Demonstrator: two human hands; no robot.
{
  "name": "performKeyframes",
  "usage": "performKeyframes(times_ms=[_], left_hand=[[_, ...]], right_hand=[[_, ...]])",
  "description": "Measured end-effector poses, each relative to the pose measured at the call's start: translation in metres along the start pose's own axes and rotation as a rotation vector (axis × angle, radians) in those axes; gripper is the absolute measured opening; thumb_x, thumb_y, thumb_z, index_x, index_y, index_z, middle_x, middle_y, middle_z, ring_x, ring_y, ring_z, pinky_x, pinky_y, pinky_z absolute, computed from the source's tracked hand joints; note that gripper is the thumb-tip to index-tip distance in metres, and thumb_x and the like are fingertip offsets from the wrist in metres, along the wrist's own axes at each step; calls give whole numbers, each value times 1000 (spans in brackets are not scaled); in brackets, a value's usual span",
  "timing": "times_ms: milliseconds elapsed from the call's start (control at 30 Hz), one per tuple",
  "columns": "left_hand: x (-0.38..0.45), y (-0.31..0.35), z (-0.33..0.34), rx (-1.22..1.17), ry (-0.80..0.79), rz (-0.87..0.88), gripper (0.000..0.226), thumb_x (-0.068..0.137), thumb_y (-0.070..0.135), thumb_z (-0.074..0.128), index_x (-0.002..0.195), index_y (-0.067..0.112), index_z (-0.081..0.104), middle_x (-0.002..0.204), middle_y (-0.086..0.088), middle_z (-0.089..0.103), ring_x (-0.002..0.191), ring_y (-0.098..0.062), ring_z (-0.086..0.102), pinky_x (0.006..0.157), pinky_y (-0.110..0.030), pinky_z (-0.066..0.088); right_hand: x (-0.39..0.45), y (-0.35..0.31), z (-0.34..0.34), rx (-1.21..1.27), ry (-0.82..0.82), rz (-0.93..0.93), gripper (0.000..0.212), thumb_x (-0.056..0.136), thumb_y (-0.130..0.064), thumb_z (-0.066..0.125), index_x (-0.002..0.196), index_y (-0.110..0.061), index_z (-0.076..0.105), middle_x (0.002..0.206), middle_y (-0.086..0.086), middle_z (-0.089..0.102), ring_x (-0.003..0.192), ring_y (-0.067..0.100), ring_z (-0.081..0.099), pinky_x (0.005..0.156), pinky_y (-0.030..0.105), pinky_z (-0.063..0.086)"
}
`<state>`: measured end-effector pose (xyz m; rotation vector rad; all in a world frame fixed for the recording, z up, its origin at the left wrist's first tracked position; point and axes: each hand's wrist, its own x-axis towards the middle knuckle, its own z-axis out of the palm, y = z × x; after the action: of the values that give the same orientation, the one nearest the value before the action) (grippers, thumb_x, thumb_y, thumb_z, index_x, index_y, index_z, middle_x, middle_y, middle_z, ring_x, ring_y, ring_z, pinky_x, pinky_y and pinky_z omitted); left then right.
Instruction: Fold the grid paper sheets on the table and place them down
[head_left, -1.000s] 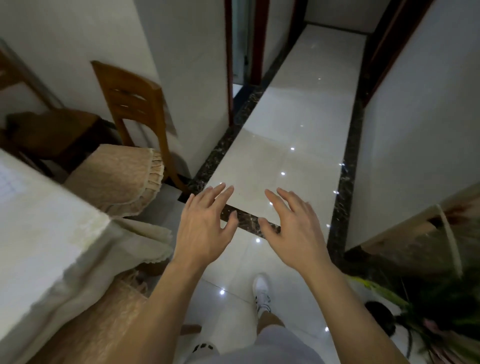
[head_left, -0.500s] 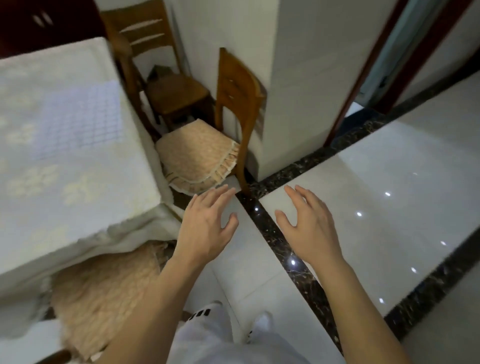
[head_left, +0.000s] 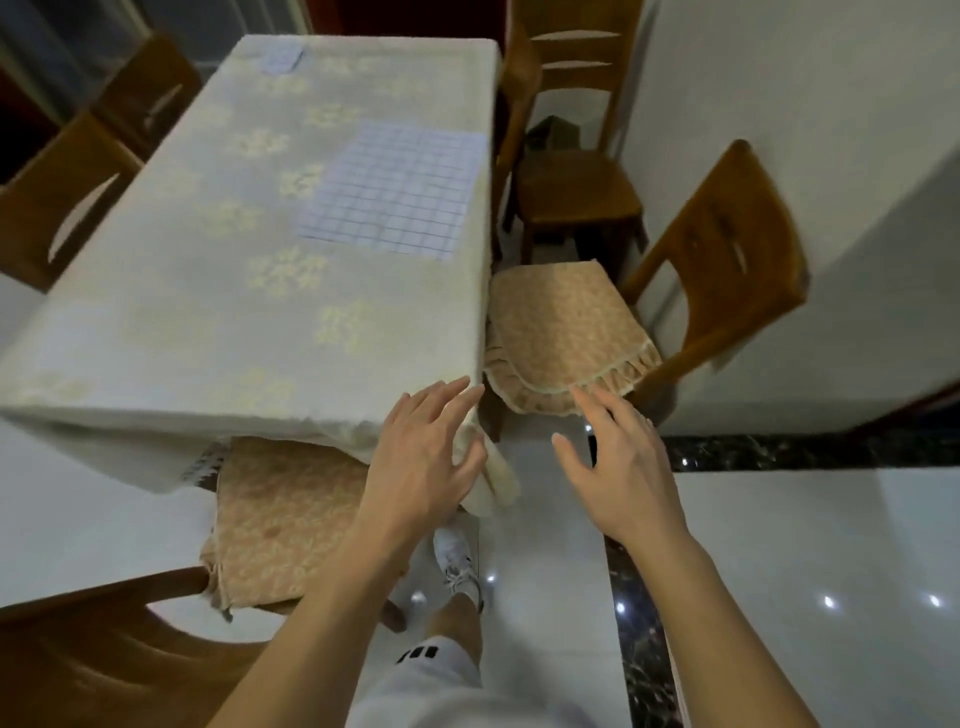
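Observation:
A large grid paper sheet (head_left: 392, 189) lies flat on the table (head_left: 171, 270), near its right edge. A small folded grid paper piece (head_left: 282, 56) rests at the table's far end. The table wears a pale cloth with a flower pattern. My left hand (head_left: 423, 457) hovers at the table's near right corner with fingers spread, holding nothing. My right hand (head_left: 615, 467) is open too, over the floor beside a cushioned chair. Both hands are well short of the large sheet.
Wooden chairs ring the table: one with a beige cushion (head_left: 566, 332) at the right, a bare one (head_left: 571, 156) beyond it, a cushioned one (head_left: 270, 514) tucked under the near edge, others at the left (head_left: 67, 197). White wall at right; glossy floor tiles (head_left: 805, 545) below.
The view has swung left from the hallway to the table, bringing the grid sheet into full sight. Both hands stay open and empty, now near the table's corner.

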<state>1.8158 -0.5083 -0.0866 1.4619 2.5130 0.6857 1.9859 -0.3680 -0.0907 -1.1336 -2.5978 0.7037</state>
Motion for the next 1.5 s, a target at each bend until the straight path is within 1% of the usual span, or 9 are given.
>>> performKeyframes(times_ms=[100,267,467,567,733,1100,1233,1367,1500], left_hand=[[37,-30,-6,-36,44,-74,54,91,43,41,140,25,52,146,5,52,135,-18,45,116,-45,31],[99,-76,-17,-69,89,-146,53,90,42,41,137,23,56,143,4,55,130,-20,50,113,-48,36],[156,-123,-31,-45,90,-191,53,92,42,40,139,25,54,145,6,52,133,-17,46,115,-41,29],[175,-139,-33,-40,89,-205,52,92,42,40,139,25,54,145,6,53,133,-19,47,116,-44,31],[206,-159,-33,-9,76,-229,53,92,44,38,140,25,53,145,5,53,134,-20,48,115,-48,34],[287,-190,-7,156,115,-286,50,93,36,43,138,20,55,147,-1,52,136,-25,47,112,-49,38],[316,-209,14,301,4,-214,49,92,32,45,138,18,54,150,-6,48,140,-28,42,110,-53,38],[333,-238,23,333,-142,-9,61,80,19,61,140,20,52,152,-7,45,140,-27,42,114,-52,35],[346,-281,21,379,-215,115,60,80,17,65,139,16,53,148,-8,50,137,-27,46,115,-47,34]], right_hand=[[53,-18,14,-15,-73,-32,60,95,-48,50,150,-32,33,153,0,38,139,18,34,115,44,29],[140,-50,27,-36,-133,-87,59,96,-46,51,150,-31,34,155,2,36,140,21,33,114,47,31],[222,-81,50,-53,-199,-133,60,96,-50,47,151,-33,31,155,-2,33,141,20,31,113,53,32],[247,-89,59,-33,-224,-145,59,96,-48,48,150,-31,32,154,-1,34,141,20,30,113,54,32],[284,-92,70,-32,-274,-165,59,97,-47,48,151,-32,30,155,-3,32,142,18,28,114,52,33],[401,-77,97,-67,-381,-291,58,98,-47,43,152,-32,29,159,-3,28,147,17,20,122,50,15],[446,-72,112,-152,-409,-361,58,99,-45,42,153,-30,29,161,-2,25,150,18,14,121,45,4],[479,-70,134,-214,-454,-468,59,99,-46,38,154,-28,27,161,0,25,150,19,15,122,45,10],[500,-72,171,-251,-485,-507,65,100,-48,33,157,-21,16,163,2,21,151,21,13,123,42,9]])
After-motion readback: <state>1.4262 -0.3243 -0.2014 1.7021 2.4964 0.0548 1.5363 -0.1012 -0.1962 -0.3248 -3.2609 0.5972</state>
